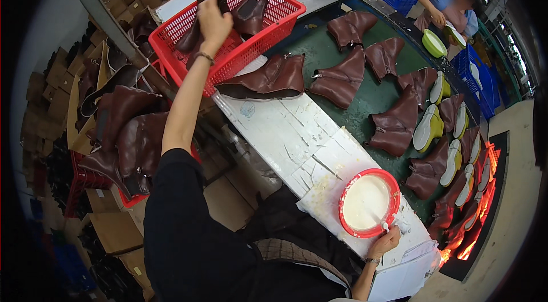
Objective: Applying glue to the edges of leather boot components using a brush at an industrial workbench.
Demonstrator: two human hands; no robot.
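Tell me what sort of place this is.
Most likely a shoe factory's gluing line. Brown boot uppers lie in rows on a green conveyor belt, the left hand reaches into a red basket, and the right hand rests by a red bowl of white paste.

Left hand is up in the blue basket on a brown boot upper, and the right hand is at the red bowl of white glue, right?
Not quite: the basket is red, not blue, as the head view shows. The left hand is in it on a brown boot upper; the right hand is at the red bowl.
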